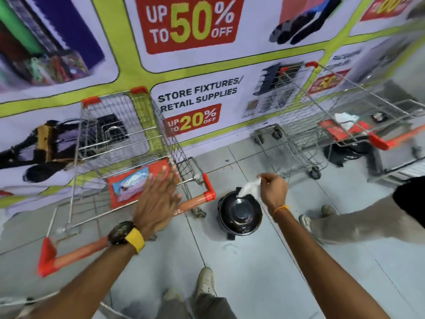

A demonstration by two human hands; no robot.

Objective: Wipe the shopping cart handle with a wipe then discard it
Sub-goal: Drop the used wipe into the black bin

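While the head camera looks down at a tiled floor, the right hand is raised over a black bin and pinches a crumpled white wipe between its fingers. The wipe hangs just above the far rim of the bin's closed, domed lid; whether it touches the lid is hard to tell, since the picture is blurred there. An orange thread circles the right wrist.

The left hand is spread flat with its fingers released and holds nothing. It hovers over the near end of a wire shopping cart at the left, in front of the cart's orange handle, which runs from a red corner piece near the left edge to another just left of the bin. A dark watch with a yellow strap sits on the left wrist. Inside the cart, on its red child seat flap, lies a flat packet printed in blue and white, partly covered by the left hand.

A second cart stands to the right, farther off, with a white crumpled cloth or paper lying on its red flap. Behind both carts a printed banner covers the wall with sale notices. The person's own shoes show at the bottom, and another person's leg in pale trousers enters from the right.
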